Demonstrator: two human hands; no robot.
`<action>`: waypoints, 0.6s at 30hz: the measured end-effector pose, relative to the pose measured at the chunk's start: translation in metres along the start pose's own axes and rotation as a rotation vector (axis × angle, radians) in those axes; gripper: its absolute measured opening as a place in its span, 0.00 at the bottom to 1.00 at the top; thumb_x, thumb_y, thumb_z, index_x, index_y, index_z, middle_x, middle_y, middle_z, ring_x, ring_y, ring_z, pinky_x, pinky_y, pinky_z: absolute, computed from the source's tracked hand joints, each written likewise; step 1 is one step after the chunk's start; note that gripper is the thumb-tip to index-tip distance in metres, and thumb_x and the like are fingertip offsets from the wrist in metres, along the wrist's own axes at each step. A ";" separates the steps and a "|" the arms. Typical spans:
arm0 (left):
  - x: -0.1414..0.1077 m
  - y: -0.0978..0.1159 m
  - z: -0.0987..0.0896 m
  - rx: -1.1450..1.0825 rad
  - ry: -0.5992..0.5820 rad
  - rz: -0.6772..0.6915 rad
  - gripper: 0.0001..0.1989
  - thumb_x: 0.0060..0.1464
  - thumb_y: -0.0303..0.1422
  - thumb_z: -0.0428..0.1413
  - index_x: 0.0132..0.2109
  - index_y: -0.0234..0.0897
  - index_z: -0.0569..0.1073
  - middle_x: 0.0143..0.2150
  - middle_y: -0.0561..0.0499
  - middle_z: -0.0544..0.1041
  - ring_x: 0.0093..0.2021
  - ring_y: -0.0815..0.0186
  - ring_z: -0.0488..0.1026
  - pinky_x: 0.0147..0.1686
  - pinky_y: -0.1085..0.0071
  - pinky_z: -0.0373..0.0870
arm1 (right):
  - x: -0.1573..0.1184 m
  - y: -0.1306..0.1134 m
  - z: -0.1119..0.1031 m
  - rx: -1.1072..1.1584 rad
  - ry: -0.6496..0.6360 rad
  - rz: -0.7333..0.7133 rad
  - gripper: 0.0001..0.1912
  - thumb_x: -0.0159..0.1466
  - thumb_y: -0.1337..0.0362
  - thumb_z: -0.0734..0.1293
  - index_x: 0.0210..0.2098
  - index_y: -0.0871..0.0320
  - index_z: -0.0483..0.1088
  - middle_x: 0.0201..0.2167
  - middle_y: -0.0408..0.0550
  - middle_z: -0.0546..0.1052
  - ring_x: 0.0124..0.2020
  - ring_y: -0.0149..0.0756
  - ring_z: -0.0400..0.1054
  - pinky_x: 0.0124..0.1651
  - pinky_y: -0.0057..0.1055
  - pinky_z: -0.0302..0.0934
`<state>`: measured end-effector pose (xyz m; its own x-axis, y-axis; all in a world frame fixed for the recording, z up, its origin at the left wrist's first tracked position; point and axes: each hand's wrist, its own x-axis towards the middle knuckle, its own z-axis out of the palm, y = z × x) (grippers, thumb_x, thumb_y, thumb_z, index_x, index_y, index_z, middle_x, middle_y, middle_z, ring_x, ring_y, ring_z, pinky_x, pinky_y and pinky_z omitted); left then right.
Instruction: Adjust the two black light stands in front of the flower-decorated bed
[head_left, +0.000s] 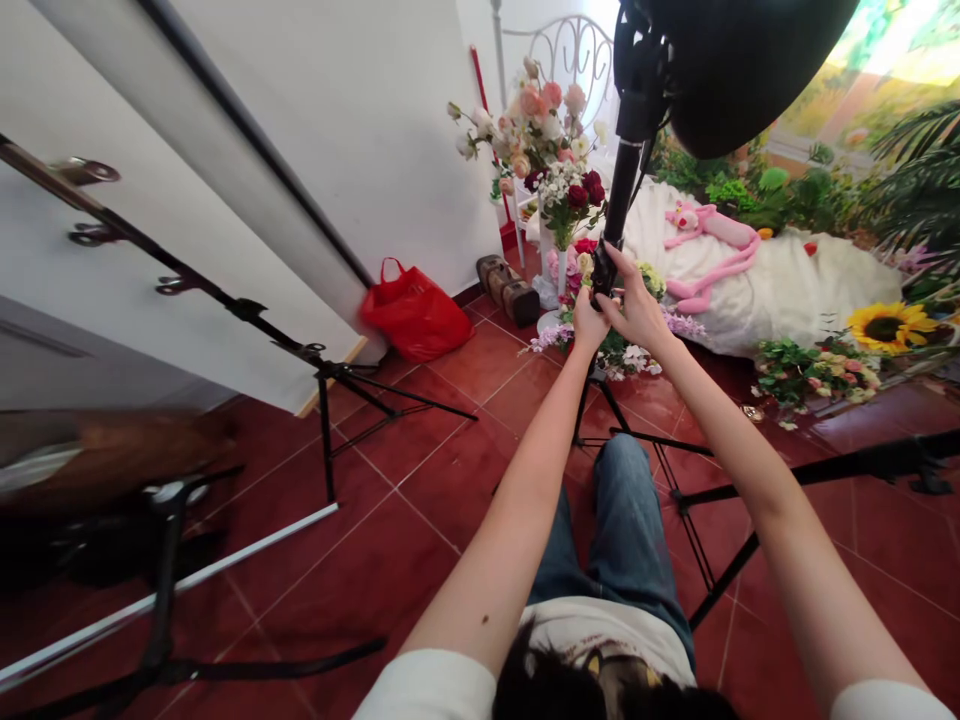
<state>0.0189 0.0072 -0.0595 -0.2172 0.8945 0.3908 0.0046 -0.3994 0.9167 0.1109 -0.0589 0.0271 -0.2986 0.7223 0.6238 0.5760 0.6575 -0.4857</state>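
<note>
A black light stand (621, 190) rises in front of me, with a large dark round lamp head (750, 70) at its top. My left hand (590, 318) is closed around the lower part of the pole, just below a black collar. My right hand (636, 305) is on the other side of the same collar, its index finger stretched up along the pole and its thumb near my left hand. The small parts between the fingers are partly hidden. Below, the stand's legs spread over the red tiles near my knees.
Flowers (551, 130) stand behind the pole. A pink plush toy (720, 235) lies on white cloth (825, 280). A red bag (416, 310) is by the wall. Tripods (328, 430) stand at the left, and black stand legs (825, 470) reach in from the right.
</note>
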 end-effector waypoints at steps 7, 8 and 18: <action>-0.004 0.015 -0.006 0.076 -0.018 -0.087 0.16 0.45 0.34 0.66 0.35 0.40 0.65 0.33 0.53 0.73 0.37 0.63 0.74 0.44 0.65 0.70 | -0.037 0.041 -0.005 0.071 0.010 0.175 0.17 0.71 0.55 0.56 0.56 0.55 0.58 0.59 0.59 0.71 0.62 0.44 0.67 0.67 0.51 0.60; -0.004 0.017 -0.007 0.080 -0.017 -0.089 0.16 0.45 0.34 0.66 0.35 0.40 0.64 0.32 0.54 0.73 0.37 0.63 0.73 0.43 0.66 0.70 | -0.038 0.044 -0.003 0.068 -0.010 0.185 0.16 0.70 0.57 0.56 0.55 0.55 0.58 0.59 0.59 0.71 0.63 0.44 0.66 0.68 0.51 0.58; -0.006 0.024 -0.008 0.066 -0.019 -0.092 0.17 0.45 0.29 0.65 0.33 0.41 0.62 0.29 0.56 0.71 0.33 0.66 0.71 0.40 0.69 0.68 | -0.020 0.056 0.015 0.260 0.080 0.379 0.08 0.68 0.59 0.57 0.47 0.51 0.58 0.52 0.51 0.77 0.59 0.40 0.69 0.67 0.48 0.57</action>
<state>0.0126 -0.0091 -0.0401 -0.2012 0.9305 0.3060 0.0500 -0.3023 0.9519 0.1379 -0.0328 -0.0215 -0.0383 0.9098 0.4132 0.4205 0.3898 -0.8193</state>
